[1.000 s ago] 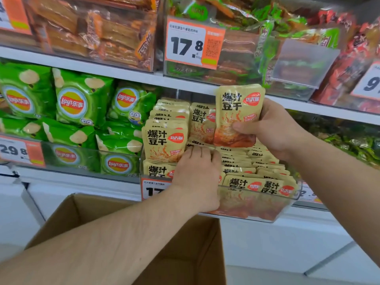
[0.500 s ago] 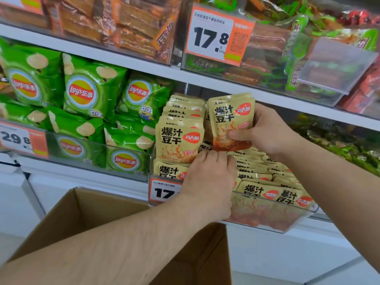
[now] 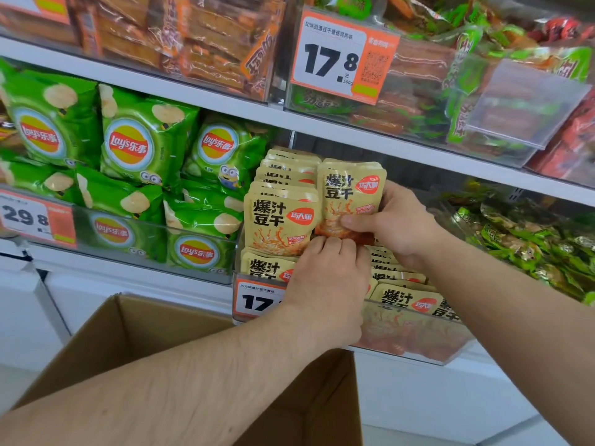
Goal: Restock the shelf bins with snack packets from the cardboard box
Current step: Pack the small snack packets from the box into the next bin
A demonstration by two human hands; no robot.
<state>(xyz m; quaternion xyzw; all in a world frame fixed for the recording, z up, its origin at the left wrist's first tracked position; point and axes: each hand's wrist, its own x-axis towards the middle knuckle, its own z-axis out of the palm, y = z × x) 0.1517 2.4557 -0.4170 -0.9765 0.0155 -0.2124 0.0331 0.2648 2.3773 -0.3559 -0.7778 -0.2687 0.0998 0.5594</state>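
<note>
The right hand (image 3: 396,226) pinches one beige foil snack packet with black lettering (image 3: 349,194) by its lower edge, thumb across the front, and has brought it down from above the rows to stand upright beside the left stack. The left hand (image 3: 325,284) has its fingers curled down into the clear plastic shelf bin (image 3: 418,336), holding the standing packets apart; I cannot tell whether it grips anything. So this packet looks nearly seated, one more towards a bin that already appears close to full. Counting: one packet in hand, roughly seven upright in the left row, several more lying overlapped to the right, too crowded to number. One brown cardboard box (image 3: 154,336) sits open below; its contents are hidden.
</note>
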